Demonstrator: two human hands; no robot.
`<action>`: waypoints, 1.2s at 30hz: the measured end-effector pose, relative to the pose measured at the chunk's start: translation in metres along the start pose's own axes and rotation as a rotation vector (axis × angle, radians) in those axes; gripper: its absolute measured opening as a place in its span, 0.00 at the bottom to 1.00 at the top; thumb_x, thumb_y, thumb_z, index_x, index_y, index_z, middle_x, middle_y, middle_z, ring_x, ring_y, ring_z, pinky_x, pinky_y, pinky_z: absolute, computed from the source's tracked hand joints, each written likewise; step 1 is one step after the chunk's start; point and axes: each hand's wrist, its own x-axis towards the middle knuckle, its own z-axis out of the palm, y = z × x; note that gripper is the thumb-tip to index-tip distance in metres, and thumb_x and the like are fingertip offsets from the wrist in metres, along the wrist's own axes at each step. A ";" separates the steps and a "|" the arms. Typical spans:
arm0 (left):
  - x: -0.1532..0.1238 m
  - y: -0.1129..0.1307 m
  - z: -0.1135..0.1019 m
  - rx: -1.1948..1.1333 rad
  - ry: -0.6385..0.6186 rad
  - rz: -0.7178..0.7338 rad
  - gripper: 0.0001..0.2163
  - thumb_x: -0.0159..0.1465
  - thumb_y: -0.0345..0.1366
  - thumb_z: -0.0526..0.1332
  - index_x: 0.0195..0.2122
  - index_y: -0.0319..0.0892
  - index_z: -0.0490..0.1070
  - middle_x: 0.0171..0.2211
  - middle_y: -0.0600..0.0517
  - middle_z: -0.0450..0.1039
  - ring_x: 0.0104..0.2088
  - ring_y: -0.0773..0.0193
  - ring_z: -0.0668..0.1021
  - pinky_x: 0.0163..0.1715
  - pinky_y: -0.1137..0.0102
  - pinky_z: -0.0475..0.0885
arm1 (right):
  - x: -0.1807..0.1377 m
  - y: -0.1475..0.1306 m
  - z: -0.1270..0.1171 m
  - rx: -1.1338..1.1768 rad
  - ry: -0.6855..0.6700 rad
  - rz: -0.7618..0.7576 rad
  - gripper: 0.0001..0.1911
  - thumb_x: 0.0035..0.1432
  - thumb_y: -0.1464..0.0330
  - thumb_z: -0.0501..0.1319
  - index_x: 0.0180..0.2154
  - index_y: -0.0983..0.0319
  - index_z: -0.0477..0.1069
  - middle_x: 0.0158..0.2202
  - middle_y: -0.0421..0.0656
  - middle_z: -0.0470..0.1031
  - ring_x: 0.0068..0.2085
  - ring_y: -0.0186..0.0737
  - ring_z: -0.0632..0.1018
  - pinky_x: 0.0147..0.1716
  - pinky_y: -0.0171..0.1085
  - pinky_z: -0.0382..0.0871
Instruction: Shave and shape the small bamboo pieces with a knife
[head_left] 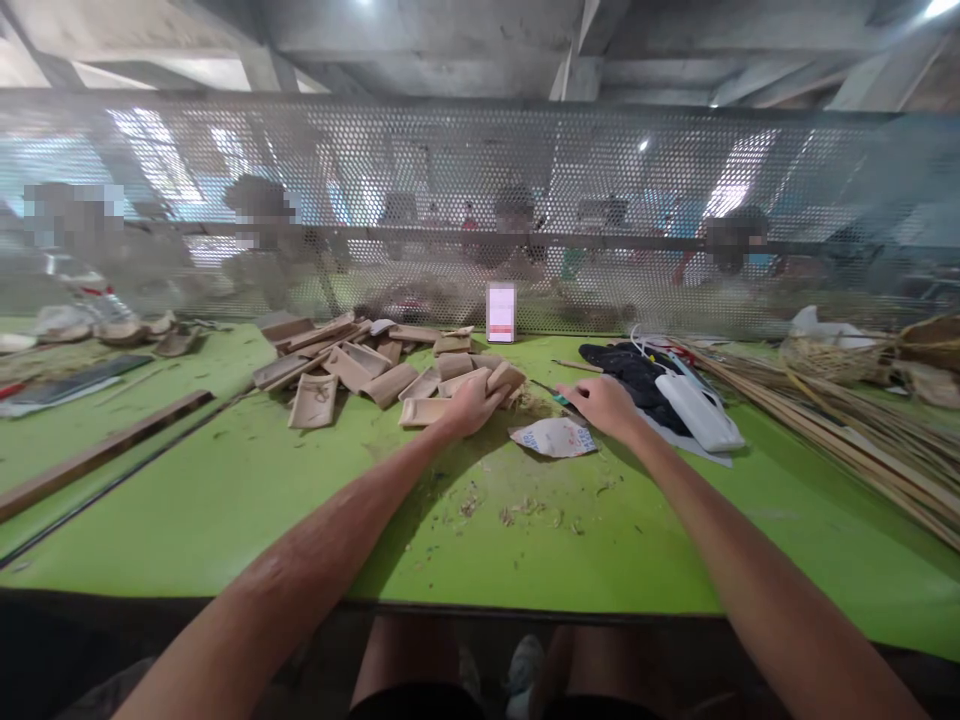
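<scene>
My left hand [474, 404] is closed around a split bamboo piece [507, 377] at the right end of a heap of similar curved pieces [367, 365]. To the right, my right hand [606, 404] is wrapped round a small knife with a green handle [561, 398]. Its thin dark blade points left toward the held bamboo, with a narrow gap between. A curled scrap of white paper [553, 438] with blue and red print lies on the green table [300, 520], below and between my hands. Fingertips of both hands are partly hidden.
Wood shavings [525, 510] are scattered in front. A phone [501, 312] stands against a perforated metal screen [420, 180], with people behind it. At right lie a black cloth [626, 368], a white power bank-like block [697, 412] and long bamboo strips [832, 430]; at left, a wooden bar [105, 453].
</scene>
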 end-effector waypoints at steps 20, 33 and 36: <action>-0.004 0.004 -0.001 0.123 -0.065 0.048 0.15 0.69 0.50 0.54 0.34 0.44 0.64 0.33 0.47 0.72 0.33 0.56 0.74 0.33 0.64 0.66 | -0.002 -0.006 0.010 0.052 0.164 0.034 0.29 0.64 0.47 0.52 0.19 0.60 0.64 0.20 0.43 0.69 0.25 0.38 0.66 0.28 0.37 0.51; -0.002 -0.001 -0.001 0.129 -0.079 0.057 0.10 0.68 0.45 0.56 0.36 0.43 0.65 0.35 0.45 0.74 0.35 0.53 0.76 0.33 0.63 0.66 | -0.007 -0.018 0.010 0.080 0.155 -0.007 0.31 0.65 0.46 0.49 0.19 0.60 0.64 0.19 0.43 0.68 0.24 0.37 0.66 0.28 0.37 0.51; -0.002 -0.002 0.000 0.108 -0.070 0.068 0.09 0.67 0.44 0.57 0.36 0.43 0.65 0.35 0.46 0.74 0.36 0.53 0.75 0.34 0.63 0.67 | -0.006 -0.017 0.010 0.111 0.142 -0.018 0.30 0.66 0.48 0.49 0.18 0.60 0.63 0.18 0.43 0.67 0.23 0.36 0.65 0.27 0.37 0.51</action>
